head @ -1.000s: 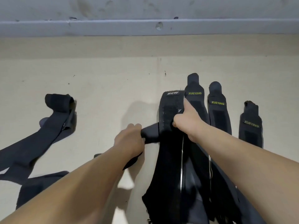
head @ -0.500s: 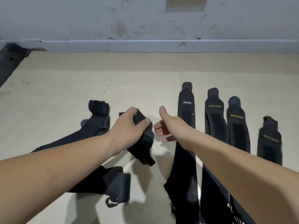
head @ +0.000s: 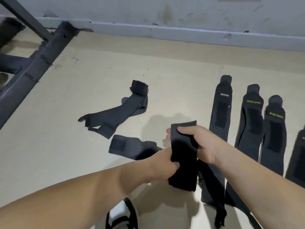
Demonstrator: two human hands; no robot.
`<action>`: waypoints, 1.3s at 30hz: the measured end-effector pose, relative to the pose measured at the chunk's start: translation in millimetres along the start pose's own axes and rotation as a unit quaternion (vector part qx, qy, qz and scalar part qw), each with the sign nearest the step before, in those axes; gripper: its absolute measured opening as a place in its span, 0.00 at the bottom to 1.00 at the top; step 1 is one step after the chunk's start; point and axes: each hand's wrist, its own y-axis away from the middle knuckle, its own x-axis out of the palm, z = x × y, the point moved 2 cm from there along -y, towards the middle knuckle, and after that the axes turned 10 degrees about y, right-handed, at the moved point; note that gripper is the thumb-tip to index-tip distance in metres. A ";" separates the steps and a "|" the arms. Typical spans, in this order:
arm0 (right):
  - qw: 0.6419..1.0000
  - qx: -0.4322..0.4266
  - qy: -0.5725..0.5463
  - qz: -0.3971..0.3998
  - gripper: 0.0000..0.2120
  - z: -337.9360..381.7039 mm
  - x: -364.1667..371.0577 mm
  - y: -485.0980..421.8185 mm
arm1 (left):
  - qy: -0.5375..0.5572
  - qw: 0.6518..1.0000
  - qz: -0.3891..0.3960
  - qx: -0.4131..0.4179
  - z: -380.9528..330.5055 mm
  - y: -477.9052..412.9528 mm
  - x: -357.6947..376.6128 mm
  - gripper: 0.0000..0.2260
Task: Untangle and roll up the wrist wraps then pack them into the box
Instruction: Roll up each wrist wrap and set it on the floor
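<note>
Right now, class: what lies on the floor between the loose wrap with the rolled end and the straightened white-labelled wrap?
In the head view, only bare floor separates rolled-end wrap from white-labelled wrap.

Three labels can be read, all on black wrist wraps laid out side by side on the floor at the right. The second wrap in the row carries the word "XUEYING" in yellow-green capitals near its far end. The third wrap, just beside it, bears the same "XUEYING" in the same colour. The first wrap in the row has a small dark tag with pale lettering that is too blurred to be sure of; it may read "ANCVO" or similar. A fourth wrap, cut off by the right edge, shows only a speck of yellow-green print, unreadable.
</note>
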 end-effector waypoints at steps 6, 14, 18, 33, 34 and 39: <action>0.997 0.032 0.044 -0.051 0.17 -18.0 17.4 -19.6 | -0.501 0.856 -0.109 0.067 49.5 -20.5 -41.4 0.22; 0.996 0.021 0.010 -0.086 0.13 -4.5 4.8 -22.5 | -0.585 0.804 -0.099 -0.025 82.8 -41.8 -64.8 0.15; 0.994 0.009 0.032 -0.108 0.08 6.1 -2.9 -6.5 | -0.457 0.884 -0.095 -0.028 57.0 -31.1 -70.3 0.07; 0.985 -0.158 -0.006 -0.068 0.14 143.9 12.0 213.7 | 0.005 0.952 -0.124 0.281 -223.6 180.3 -30.0 0.13; 0.984 -0.171 -0.013 -0.052 0.12 148.9 13.0 237.5 | 0.014 0.943 -0.132 0.307 -237.5 197.8 -22.0 0.10; 0.977 -0.213 -0.009 -0.010 0.19 148.0 8.1 328.4 | 0.060 0.917 -0.145 0.367 -278.3 246.5 20.6 0.06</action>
